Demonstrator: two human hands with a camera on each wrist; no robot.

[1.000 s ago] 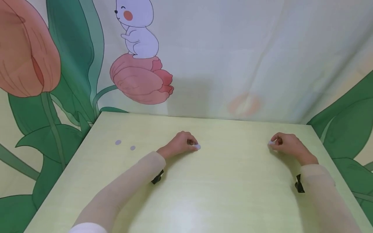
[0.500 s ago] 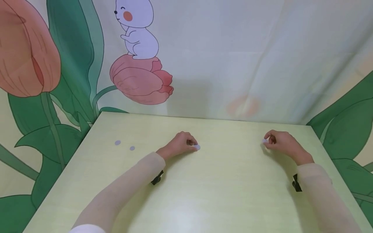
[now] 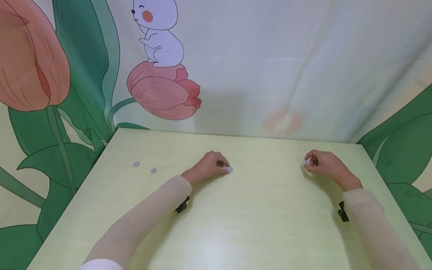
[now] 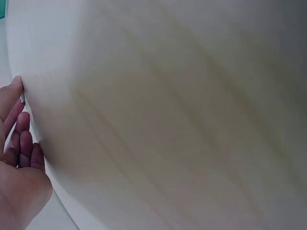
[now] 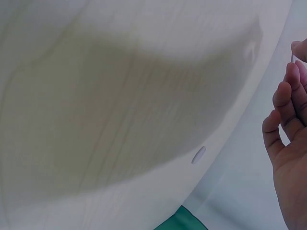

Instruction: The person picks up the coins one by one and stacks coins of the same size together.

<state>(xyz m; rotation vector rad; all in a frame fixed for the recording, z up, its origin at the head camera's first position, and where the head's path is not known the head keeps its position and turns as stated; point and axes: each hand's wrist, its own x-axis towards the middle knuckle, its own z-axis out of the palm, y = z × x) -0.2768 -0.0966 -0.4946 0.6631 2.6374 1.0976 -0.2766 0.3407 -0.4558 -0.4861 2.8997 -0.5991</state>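
Observation:
My left hand pinches a small pale lilac disc between thumb and fingers, low over the table. In the left wrist view, the thin edge of this disc shows between the thumb and fingertips. Farther right, my right hand holds a similar disc by its fingertips, its shadow falling on the table below. The right wrist view shows that disc edge-on at the far right. Two more lilac discs, one farther left and one nearer the left hand, lie flat on the table.
The pale wooden table reaches back to a printed curtain with tulips and a white animal. In the right wrist view, one disc lies on the table near its edge. Dark straps show under both sleeves.
My right hand has moved slightly left with its disc, mostly in the first half second. The left hand and the two discs on the table have stayed in place.

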